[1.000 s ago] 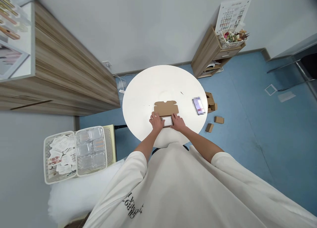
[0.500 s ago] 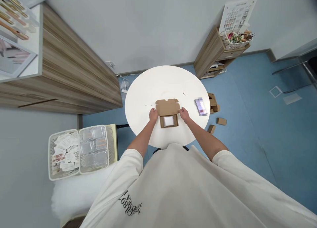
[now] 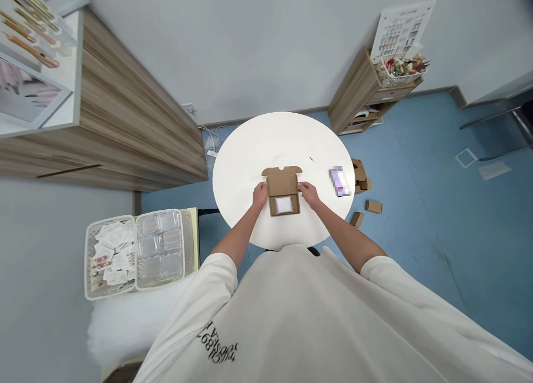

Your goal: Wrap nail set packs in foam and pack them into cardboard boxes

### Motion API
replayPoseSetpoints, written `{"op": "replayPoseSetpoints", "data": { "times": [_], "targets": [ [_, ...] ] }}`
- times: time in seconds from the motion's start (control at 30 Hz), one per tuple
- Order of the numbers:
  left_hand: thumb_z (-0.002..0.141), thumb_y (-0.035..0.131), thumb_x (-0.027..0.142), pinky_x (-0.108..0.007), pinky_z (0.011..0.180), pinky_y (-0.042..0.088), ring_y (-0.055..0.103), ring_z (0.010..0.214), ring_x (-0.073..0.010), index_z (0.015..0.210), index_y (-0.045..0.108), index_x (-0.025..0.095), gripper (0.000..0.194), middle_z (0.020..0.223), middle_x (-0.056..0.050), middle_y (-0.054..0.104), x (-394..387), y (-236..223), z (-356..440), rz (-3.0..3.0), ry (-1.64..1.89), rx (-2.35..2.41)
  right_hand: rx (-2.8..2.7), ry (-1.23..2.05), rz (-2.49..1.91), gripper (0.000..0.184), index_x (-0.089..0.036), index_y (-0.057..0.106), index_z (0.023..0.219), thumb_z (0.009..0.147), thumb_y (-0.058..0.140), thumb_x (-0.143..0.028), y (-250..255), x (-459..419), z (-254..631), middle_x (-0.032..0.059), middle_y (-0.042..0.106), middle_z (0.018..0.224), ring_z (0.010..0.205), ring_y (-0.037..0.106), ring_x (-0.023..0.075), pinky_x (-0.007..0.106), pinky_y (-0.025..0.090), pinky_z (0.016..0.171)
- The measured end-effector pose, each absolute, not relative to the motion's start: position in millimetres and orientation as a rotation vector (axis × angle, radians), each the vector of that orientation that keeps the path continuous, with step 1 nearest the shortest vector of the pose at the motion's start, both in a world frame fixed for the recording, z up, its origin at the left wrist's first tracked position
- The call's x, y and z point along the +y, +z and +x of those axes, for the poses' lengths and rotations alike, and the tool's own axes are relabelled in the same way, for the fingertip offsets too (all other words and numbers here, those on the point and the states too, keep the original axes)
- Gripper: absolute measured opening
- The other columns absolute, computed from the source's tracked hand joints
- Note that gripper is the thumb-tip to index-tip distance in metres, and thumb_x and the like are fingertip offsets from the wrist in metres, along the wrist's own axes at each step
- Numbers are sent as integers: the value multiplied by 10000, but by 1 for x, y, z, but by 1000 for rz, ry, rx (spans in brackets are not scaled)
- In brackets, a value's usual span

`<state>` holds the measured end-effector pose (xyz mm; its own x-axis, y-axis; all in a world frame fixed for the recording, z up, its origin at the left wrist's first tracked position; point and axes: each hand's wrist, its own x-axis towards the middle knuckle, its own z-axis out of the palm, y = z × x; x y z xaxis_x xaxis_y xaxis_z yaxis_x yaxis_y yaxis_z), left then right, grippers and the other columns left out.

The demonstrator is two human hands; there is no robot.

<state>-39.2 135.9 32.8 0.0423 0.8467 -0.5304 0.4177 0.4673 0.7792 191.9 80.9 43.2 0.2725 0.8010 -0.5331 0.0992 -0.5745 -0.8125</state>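
Observation:
A small brown cardboard box lies open on the round white table, its lid raised toward the far side. A white flat item sits inside the box. My left hand grips the box's left side flap, fingers curled on it. My right hand pinches the right side flap. Both flaps are folded in toward the lid.
A phone lies on the table's right side. Small cardboard boxes lie on the blue floor to the right. A white basket with packets and clear trays stands at the left. Wooden cabinets flank the table.
My hands left the white item in the box, moved out to the lid's side flaps and folded them inward. The lid has risen somewhat.

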Motion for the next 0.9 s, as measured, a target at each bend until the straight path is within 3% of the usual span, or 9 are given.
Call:
{"op": "replayPoseSetpoints", "data": {
  "times": [0.13, 0.27, 0.5, 0.77, 0.9],
  "targets": [
    [1031, 269, 516, -333, 802, 512, 680, 928, -191, 1100, 591, 217, 445, 1217, -93, 697, 138, 30, -45, 987, 471, 1531, -685, 1439, -1866, 424, -245, 644, 1021, 900, 498, -625, 43, 80, 195, 58, 675, 1288, 1089, 653, 231, 337, 535, 829],
    [1025, 236, 607, -328, 770, 514, 692, 925, -195, 1248, 565, 204, 566, 1288, -127, 680, 141, 33, -52, 904, 474, 1470, -629, 1526, -1812, 541, -247, 640, 1036, 942, 358, -699, 46, 82, 197, 67, 669, 1308, 1104, 644, 240, 357, 539, 850],
    [942, 47, 788, -347, 857, 518, 661, 1130, -244, 1465, 518, 249, 886, 1409, -115, 625, 154, 50, -65, 1001, 395, 1351, -701, 1652, -1695, 843, -273, 493, 1465, 933, 96, -794, 58, 88, 204, 83, 536, 1510, 1198, 612, 270, 420, 538, 930],
    [909, 8, 818, -329, 878, 518, 646, 1167, -242, 1474, 528, 311, 920, 1389, -99, 630, 157, 66, -72, 1089, 313, 1295, -960, 1692, -1725, 929, -325, 318, 1601, 900, -71, -793, 65, 92, 205, 61, 471, 1568, 1236, 603, 261, 429, 544, 950],
    [921, 88, 823, -341, 883, 526, 662, 1142, -252, 1420, 587, 282, 889, 1319, -121, 662, 151, 64, -78, 1054, 387, 1239, -995, 1714, -1699, 929, -308, 336, 1600, 908, -43, -799, 70, 87, 205, 67, 467, 1568, 1248, 595, 264, 411, 542, 966]
  ]
}}
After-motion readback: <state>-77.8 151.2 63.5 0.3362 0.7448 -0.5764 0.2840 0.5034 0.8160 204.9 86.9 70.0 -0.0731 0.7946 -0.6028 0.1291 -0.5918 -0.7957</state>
